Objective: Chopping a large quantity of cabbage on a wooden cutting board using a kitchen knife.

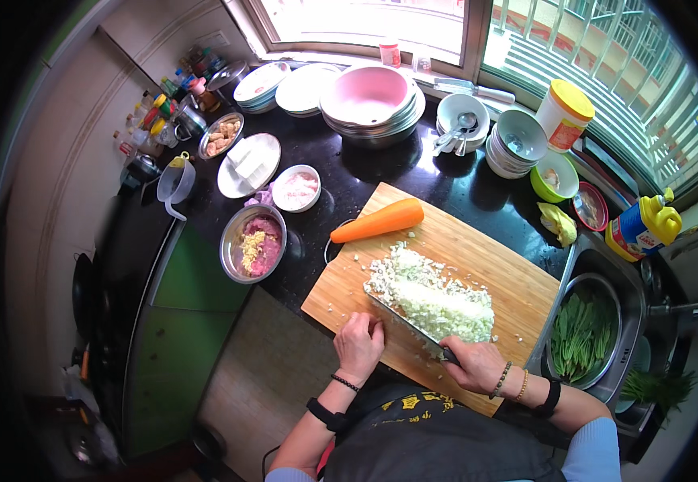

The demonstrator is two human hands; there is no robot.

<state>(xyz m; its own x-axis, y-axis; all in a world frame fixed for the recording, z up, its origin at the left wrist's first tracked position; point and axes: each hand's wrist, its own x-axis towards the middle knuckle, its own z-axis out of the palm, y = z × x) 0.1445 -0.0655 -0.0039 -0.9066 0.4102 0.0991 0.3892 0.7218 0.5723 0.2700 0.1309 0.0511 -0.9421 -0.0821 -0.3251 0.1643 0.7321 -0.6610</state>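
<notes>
My right hand (475,364) grips the dark handle of a kitchen knife (406,320). Its blade lies along the near side of a heap of finely chopped pale green vegetable (439,301), seen almost edge-on. The heap sits on a wooden cutting board (505,271), with loose bits scattered around it. By the board's near left edge, my left hand (358,343) is loosely curled, apart from the blade, and no object shows in it. Across the board's far left corner rests a whole peeled carrot (379,221), its narrow end reaching past the edge.
Left of the board stands a metal bowl (224,256) of minced meat with chopped yellowish bits. Beyond it are a white bowl (314,202) and a plate (267,147) with white blocks. At right, a sink (632,337) holds a basin of leafy greens (584,337). Stacked bowls (505,159) line the window side.
</notes>
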